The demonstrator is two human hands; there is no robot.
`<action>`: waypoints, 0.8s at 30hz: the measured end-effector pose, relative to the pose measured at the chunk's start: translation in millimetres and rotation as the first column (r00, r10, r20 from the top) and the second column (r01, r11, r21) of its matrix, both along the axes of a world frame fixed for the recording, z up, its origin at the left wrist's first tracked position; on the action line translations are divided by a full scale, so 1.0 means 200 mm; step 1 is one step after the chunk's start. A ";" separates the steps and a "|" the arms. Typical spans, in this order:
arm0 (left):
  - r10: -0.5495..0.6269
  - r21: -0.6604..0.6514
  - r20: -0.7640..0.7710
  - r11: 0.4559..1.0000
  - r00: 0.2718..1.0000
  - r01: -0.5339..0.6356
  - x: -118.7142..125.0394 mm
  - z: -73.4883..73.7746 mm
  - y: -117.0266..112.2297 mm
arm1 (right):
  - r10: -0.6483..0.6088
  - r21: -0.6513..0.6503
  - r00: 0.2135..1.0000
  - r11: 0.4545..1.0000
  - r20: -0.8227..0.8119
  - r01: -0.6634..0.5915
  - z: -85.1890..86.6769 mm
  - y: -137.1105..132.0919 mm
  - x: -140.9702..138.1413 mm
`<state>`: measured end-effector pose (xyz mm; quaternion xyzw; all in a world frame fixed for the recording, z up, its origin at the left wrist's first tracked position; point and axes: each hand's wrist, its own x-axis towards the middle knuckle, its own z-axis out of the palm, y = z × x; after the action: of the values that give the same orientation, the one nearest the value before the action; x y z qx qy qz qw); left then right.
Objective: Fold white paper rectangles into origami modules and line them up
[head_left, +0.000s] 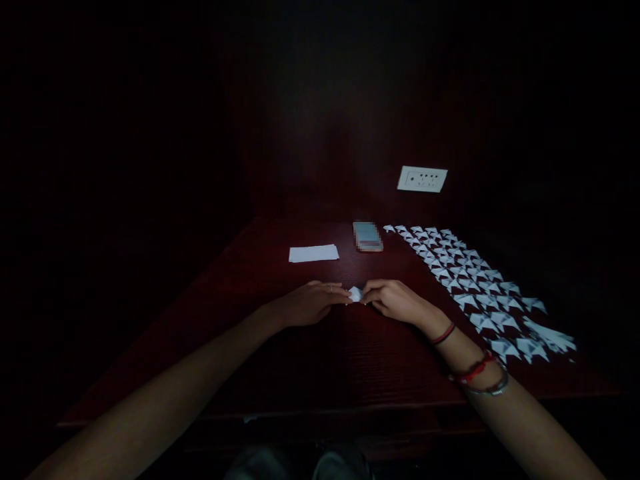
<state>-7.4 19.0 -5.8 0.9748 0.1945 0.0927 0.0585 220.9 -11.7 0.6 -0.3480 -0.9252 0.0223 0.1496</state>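
Head view was super dim, but it got both my hands working over the same little white folded paper (355,294), which sat right between them near the middle of the dark red table (300,360). My left hand (313,303) came in with the fingers close together and pretty much stretched out, tips touching the left edge of the paper, and honestly I couldn't tell if I had it properly pinched or just pressed down, since the thumb side was too murky. My right hand (393,300) was more curled, thumb and forefinger closed up on the opposite edge, so that side had hold of it with basically no gap. I had a ring (331,289) on the left, and on the right arm a thin dark band (443,334), then a red bracelet (475,371) and a silvery bangle (493,389) further up. Just beyond my left hand lay a flat stack of white paper (313,253), with a phone (367,236) to the right of it, screen lit but too blocky to read. Over on the right side of the table a whole bunch of white folded shapes (467,302) stood in slanting rows, and some long narrow white pieces (550,335) were bunched at the near end, right beside them. Above the far edge, a white socket plate (423,179) showed up on the dark wall (340,167)
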 end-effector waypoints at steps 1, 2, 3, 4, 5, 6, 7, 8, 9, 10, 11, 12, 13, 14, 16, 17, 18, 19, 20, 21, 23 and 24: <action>0.003 -0.003 -0.001 1.000 1.000 -0.003 0.00 0.00 0.00 | -0.002 -0.007 1.000 1.000 -0.010 0.002 0.00 0.00 0.00; 0.005 -0.005 0.000 1.000 1.000 -0.005 0.00 0.00 0.00 | -0.003 -0.016 1.000 1.000 -0.021 0.003 0.00 0.00 0.01; 0.008 -0.007 0.000 1.000 1.000 -0.008 0.00 0.00 0.00 | -0.002 -0.024 0.999 1.000 -0.033 0.002 0.01 0.00 0.01; 0.010 -0.009 0.000 1.000 1.000 -0.010 0.00 0.00 0.00 | -0.002 -0.032 0.999 0.999 -0.045 0.000 0.01 0.00 0.01; 0.011 -0.009 -0.002 1.000 1.000 -0.011 0.00 0.00 0.00 | -0.002 -0.039 0.998 0.999 -0.055 -0.001 0.02 0.00 0.02; 0.010 -0.008 -0.005 1.000 1.000 -0.010 0.00 0.01 0.00 | -0.004 -0.046 0.998 0.999 -0.068 0.001 0.02 -0.01 0.02; 0.010 -0.004 -0.007 1.000 1.000 -0.010 0.00 0.01 -0.01 | -0.009 -0.051 0.996 0.999 -0.084 0.005 0.02 -0.01 0.02; 0.008 0.004 -0.005 1.000 1.000 -0.008 0.00 0.01 -0.01 | -0.018 -0.055 0.994 0.998 -0.110 0.012 0.02 0.00 0.02; 0.005 0.014 0.001 1.000 1.000 -0.005 0.00 0.02 -0.01 | -0.031 -0.055 0.989 0.998 -0.146 0.023 0.02 0.00 0.02; 0.000 0.025 0.011 1.000 1.000 0.000 0.00 0.02 -0.01 | -0.049 -0.055 0.980 0.998 -0.192 0.039 0.02 0.01 0.02; -0.006 0.034 0.022 0.999 1.000 0.005 0.00 0.02 -0.01 | -0.073 -0.054 0.968 0.997 -0.242 0.061 0.02 0.02 0.02; -0.012 0.040 0.031 0.999 0.999 0.010 0.00 0.02 -0.01 | -0.102 -0.058 0.952 0.994 -0.289 0.089 0.01 0.04 0.01; -0.016 0.043 0.038 0.999 0.999 0.015 0.00 0.01 -0.01 | -0.135 -0.073 0.936 0.990 -0.325 0.117 0.00 0.05 0.01; -0.019 0.042 0.040 0.999 0.999 0.017 0.00 0.01 -0.01 | -0.171 -0.101 0.921 0.984 -0.349 0.144 -0.01 0.07 0.00; -0.016 0.038 0.045 0.999 0.999 0.014 0.01 0.00 -0.01 | -0.242 -0.206 0.898 0.963 -0.367 0.176 -0.04 0.11 -0.02; -0.013 0.038 0.048 0.999 0.999 0.011 0.01 0.00 -0.01 | -0.277 -0.273 0.885 0.945 -0.375 0.180 -0.06 0.12 -0.02; -0.013 0.038 0.048 0.999 0.999 0.011 0.01 0.00 -0.01 | -0.310 -0.340 0.869 0.923 -0.385 0.178 -0.08 0.14 -0.03; -0.014 0.038 0.049 0.999 0.999 0.012 0.01 0.00 -0.01 | -0.342 -0.403 0.853 0.899 -0.395 0.174 -0.09 0.15 -0.04; -0.019 0.038 0.048 0.999 0.999 0.017 0.02 0.00 -0.01 | -0.377 -0.460 0.831 0.872 -0.408 0.169 -0.11 0.16 -0.05; -0.023 0.036 0.048 0.999 0.999 0.021 0.02 0.00 -0.01 | -0.413 -0.513 0.807 0.843 -0.423 0.162 -0.11 0.17 -0.06; -0.024 0.032 0.048 0.999 0.999 0.023 0.03 0.01 -0.01 | -0.478 -0.600 0.754 0.788 -0.451 0.141 -0.12 0.18 -0.07; -0.020 0.031 0.049 0.999 0.999 0.019 0.03 0.01 -0.01 | -0.500 -0.632 0.733 0.765 -0.461 0.124 -0.12 0.18 -0.07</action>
<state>-1.9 16.2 -4.2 0.9748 0.1820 0.1193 0.0493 207.0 23.6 -22.9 -0.5078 -0.7014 0.3762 0.3297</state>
